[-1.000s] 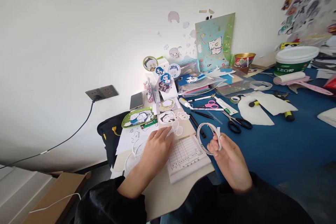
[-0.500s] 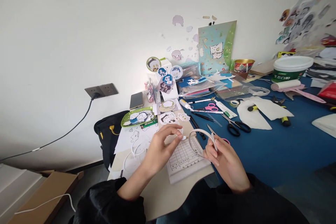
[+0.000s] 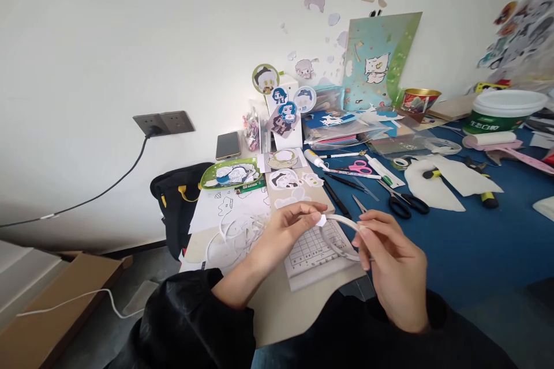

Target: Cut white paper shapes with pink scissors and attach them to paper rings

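Observation:
In front of me is a thin off-white ring (image 3: 340, 247), resembling a narrow roll of tape, held up over a printed form pad (image 3: 309, 262). My right hand (image 3: 392, 262) pinches its right side between thumb and fingers. At the ring's upper left, my left hand (image 3: 292, 229) has thumb and forefinger closed on a small white piece (image 3: 321, 220), which touches or lies very near the ring. Whether that piece is joined to the ring I cannot tell. Cut-out paper figures (image 3: 283, 180) lie just beyond the left hand.
Left of the pad are loose white strips (image 3: 231, 236) and a green tray (image 3: 210, 177) of cut-outs. On the blue tabletop (image 3: 467, 253) lie black scissors (image 3: 404, 204), pink scissors (image 3: 360, 168) and pens. A phone (image 3: 228, 145) and a white tub (image 3: 506, 109) stand farther back.
My left hand has moved right, bringing the small white piece to the ring's upper left edge. The ring has tilted flatter in my right hand. The camera view has shifted a little.

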`<state>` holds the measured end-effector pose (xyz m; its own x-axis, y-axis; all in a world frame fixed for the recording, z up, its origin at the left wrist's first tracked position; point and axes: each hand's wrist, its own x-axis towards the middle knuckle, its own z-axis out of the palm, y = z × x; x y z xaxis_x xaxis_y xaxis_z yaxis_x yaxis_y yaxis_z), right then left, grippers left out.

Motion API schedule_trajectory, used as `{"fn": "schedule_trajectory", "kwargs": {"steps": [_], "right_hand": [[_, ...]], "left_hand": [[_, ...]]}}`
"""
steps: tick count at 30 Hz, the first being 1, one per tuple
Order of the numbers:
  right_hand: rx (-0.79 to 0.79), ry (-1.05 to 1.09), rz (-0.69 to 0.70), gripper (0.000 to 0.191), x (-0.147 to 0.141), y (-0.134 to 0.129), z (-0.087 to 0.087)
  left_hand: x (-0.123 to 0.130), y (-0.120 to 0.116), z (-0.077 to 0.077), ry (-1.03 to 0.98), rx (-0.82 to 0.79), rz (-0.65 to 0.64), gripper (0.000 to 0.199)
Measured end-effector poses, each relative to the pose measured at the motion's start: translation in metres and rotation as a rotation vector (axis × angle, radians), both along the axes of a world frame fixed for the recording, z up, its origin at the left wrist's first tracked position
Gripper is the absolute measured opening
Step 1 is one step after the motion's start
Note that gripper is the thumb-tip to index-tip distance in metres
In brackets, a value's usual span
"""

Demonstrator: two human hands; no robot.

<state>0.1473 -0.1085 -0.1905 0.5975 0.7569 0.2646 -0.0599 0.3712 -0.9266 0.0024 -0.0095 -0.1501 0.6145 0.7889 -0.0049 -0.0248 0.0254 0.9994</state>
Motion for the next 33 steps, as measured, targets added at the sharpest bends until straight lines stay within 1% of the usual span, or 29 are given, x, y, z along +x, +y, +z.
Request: {"fn": "schedule_trajectory", "kwargs": {"steps": [3,5,7,9,11,14,16,18,20,22,27,29,30,32,33], "right_hand": [[-0.003,-0.078,-0.052,0.004,-0.001,-0.008,0.013],[-0.058,-0.135,-0.060,0.001,-0.004,-0.006,0.022],[-0.158,-0.166,-0.034,0.005,-0.009,-0.001,0.029],[-0.248,-0.142,0.010,0.012,-0.014,0.007,0.034],[-0.282,-0.100,0.030,0.015,-0.017,0.013,0.036],[-0.261,-0.027,0.043,0.017,-0.020,0.018,0.038],[-0.228,0.027,0.045,0.018,-0.019,0.019,0.038],[-0.198,0.072,0.043,0.018,-0.018,0.020,0.039],[-0.179,0.107,0.053,0.019,-0.019,0.021,0.040],[-0.169,0.130,0.072,0.019,-0.020,0.021,0.040],[-0.186,0.135,0.122,0.017,-0.024,0.022,0.037],[-0.190,0.103,0.128,0.016,-0.026,0.022,0.036],[-0.187,0.066,0.108,0.015,-0.027,0.022,0.036],[-0.149,-0.068,0.011,0.011,-0.029,0.019,0.037],[-0.106,-0.164,-0.049,0.009,-0.030,0.018,0.038]], "left_hand": [[0.000,-0.001,0.001,-0.011,0.029,0.054,0.012],[0.001,-0.002,0.003,-0.030,0.041,0.056,0.012],[0.001,-0.003,0.003,-0.067,0.053,0.045,0.011],[0.001,-0.005,0.003,-0.114,0.064,0.052,0.009],[0.000,-0.007,0.002,-0.148,0.071,0.061,0.008],[0.000,-0.009,0.002,-0.184,0.077,0.079,0.008],[0.000,-0.010,0.003,-0.198,0.085,0.093,0.011],[0.000,-0.010,0.005,-0.184,0.100,0.109,0.012],[-0.001,-0.010,0.005,-0.160,0.109,0.127,0.009],[-0.001,-0.009,0.006,-0.148,0.100,0.145,0.006],[-0.002,-0.007,0.008,-0.149,0.083,0.162,0.008],[-0.003,-0.008,0.009,-0.145,0.122,0.175,0.008],[-0.004,-0.008,0.009,-0.137,0.161,0.183,0.007],[-0.006,-0.009,0.010,-0.109,0.305,0.206,0.006],[-0.008,-0.009,0.011,-0.096,0.419,0.221,0.004]]}}
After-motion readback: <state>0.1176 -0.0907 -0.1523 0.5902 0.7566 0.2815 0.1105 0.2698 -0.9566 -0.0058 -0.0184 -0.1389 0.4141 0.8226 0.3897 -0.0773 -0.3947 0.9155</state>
